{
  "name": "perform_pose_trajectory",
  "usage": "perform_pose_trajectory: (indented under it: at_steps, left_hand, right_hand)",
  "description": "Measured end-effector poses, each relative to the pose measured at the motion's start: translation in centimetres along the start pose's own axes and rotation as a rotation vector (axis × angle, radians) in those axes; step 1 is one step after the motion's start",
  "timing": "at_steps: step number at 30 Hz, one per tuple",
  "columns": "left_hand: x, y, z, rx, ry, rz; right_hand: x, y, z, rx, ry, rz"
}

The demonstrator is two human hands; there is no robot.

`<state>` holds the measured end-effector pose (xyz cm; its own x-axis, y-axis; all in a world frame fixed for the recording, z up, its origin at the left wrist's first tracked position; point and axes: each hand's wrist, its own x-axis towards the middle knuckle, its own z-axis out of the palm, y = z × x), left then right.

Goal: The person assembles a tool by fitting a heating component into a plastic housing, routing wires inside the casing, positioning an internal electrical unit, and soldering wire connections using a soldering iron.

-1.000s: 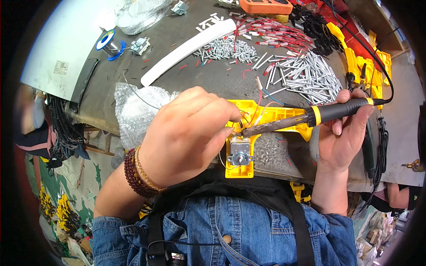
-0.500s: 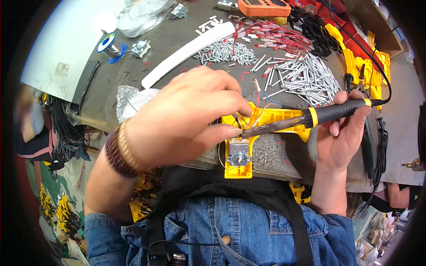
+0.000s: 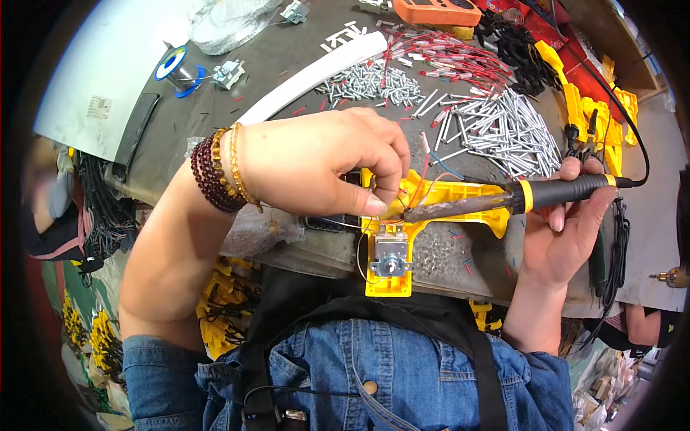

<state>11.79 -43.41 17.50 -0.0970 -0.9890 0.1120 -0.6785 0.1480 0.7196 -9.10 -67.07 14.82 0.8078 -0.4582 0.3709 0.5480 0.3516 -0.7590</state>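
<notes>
My right hand (image 3: 564,230) grips a soldering iron (image 3: 568,187) by its black and yellow handle. Its darkened barrel points left, the tip among wires by the terminals of a small metal switch-like part (image 3: 390,258). That part lies in a yellow plastic tool housing (image 3: 460,195) at the bench's near edge. Over the housing, my left hand (image 3: 323,158) has thumb and fingers pinched together beside the iron's tip. What they pinch is hidden, though a thin wire (image 3: 338,224) runs close to them. Red, blue and pale wires rise from the housing.
Loose long screws (image 3: 503,133) and short screws (image 3: 374,82) lie beyond my hands, near red wires (image 3: 460,57) and a long white strip (image 3: 316,75). A solder spool (image 3: 176,72) stands far left. The iron's black cord (image 3: 643,154) arcs up on the right.
My left wrist has swung up and its fingers have closed in beside the iron's tip. The iron, housing and right hand appear slightly lower and to the right.
</notes>
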Motion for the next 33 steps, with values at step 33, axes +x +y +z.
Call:
perform_pose_trajectory:
  at_steps: [33]
  left_hand:
    - [1.6, -2.0, 0.1, -0.534, -0.132, -0.200]
  right_hand:
    - [0.4, 0.6, -0.1, -0.019, 0.073, 0.101]
